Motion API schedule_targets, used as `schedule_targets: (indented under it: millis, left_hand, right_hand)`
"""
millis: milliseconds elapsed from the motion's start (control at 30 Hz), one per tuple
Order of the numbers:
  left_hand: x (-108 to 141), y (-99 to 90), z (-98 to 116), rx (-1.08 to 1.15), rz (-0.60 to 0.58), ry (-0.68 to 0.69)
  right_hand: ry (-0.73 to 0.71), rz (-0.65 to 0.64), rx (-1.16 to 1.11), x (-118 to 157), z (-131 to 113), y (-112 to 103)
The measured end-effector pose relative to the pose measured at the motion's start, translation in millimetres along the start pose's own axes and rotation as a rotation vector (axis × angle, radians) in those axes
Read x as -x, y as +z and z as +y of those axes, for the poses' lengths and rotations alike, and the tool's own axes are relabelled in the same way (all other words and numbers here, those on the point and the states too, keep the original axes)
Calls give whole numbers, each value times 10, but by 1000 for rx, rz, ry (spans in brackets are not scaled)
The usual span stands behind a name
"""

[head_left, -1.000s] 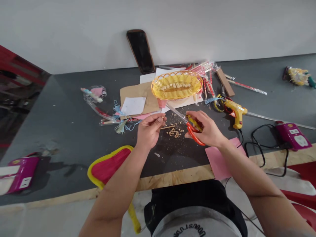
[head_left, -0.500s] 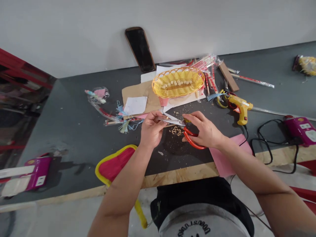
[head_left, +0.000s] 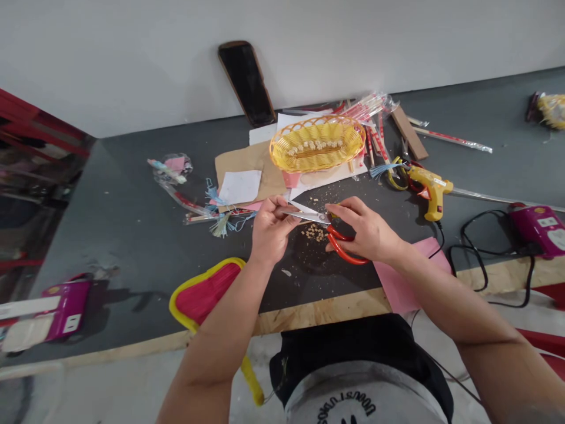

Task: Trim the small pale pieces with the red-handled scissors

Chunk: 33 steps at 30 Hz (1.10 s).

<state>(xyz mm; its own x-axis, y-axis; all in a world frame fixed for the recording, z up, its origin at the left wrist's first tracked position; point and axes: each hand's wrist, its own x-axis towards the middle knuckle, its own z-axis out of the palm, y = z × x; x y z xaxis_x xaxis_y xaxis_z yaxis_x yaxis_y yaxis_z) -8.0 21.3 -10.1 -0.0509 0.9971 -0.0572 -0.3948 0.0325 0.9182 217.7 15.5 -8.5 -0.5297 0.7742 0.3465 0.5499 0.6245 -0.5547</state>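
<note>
My right hand (head_left: 368, 229) grips the red handles of a pair of scissors (head_left: 341, 244). The scissors' blades are spread apart and point left, toward my left hand (head_left: 271, 229). That hand is closed in a pinch at the blade tips; whatever small thing is between its fingers is mostly hidden. Below the blades lies a small heap of short, light-brown cut pieces (head_left: 315, 232) on the dark table. Just behind my hands, a yellow woven basket (head_left: 318, 162) holds a row of similar small pale pieces.
Right of my hands lie a yellow glue gun (head_left: 435, 188), a pink sheet (head_left: 397, 288) and a purple box (head_left: 538, 227) with black cord. Wrapped sticks (head_left: 375, 118) and a wooden block (head_left: 409, 132) are behind. A phone (head_left: 248, 82) leans on the wall. A yellow-edged red shape (head_left: 205, 291) lies left.
The view has shifted slightly. Both hands stay in nearly the same place, with the scissors still spread at my left fingers.
</note>
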Motion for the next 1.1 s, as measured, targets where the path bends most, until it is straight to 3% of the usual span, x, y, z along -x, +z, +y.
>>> schedule_targets:
  millis: [233,500,667,1100]
  left_hand:
    - [-2,-7,-22,14,11,0]
    - [-10,-38,-13,4,35,-13]
    - [-23,-34,-6,-6,49,-4]
    - [3,14,-17,-119,82,85]
  right_hand:
    - [-16,7,18,33,17,18]
    - [61,73,-75,14,11,-2]
    - [2,32,2,-1,-19,0]
    - [26,38,84,17,-40,21]
